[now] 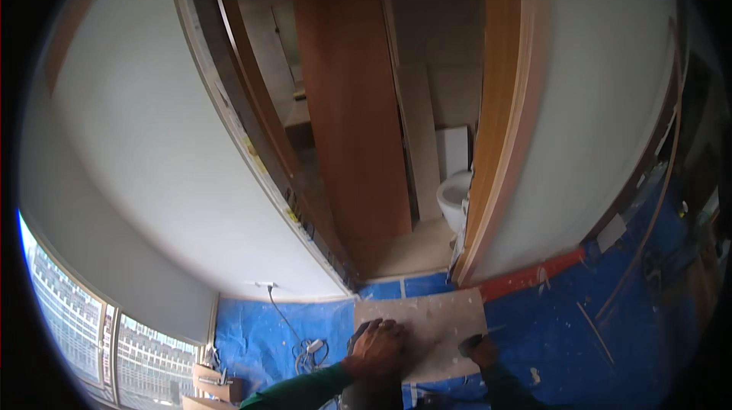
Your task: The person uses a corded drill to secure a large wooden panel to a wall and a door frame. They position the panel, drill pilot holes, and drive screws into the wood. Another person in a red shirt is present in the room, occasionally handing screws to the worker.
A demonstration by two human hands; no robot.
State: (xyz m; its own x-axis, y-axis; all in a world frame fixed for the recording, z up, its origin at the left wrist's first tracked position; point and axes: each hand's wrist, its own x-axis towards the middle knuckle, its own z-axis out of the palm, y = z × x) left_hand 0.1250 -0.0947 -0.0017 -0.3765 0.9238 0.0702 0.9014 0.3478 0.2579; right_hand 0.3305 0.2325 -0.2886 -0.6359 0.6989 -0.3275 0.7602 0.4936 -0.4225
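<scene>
A light brown board with pale specks lies on the blue floor sheet in front of me. Over its left part is my left hand, back up and fingers curled; a dark edge shows beside it, but what the fingers close on is hidden. At the board's right edge, my right hand is closed around a small dark thing, perhaps a tool handle. Motion and shadow blur it, so its kind is unclear. Green sleeves cover both my forearms.
A blue sheet covers the floor. A cable runs from a wall socket to a coiled extension lead. Ahead, a doorway holds a leaning brown door panel and a toilet. A thin wood strip lies right.
</scene>
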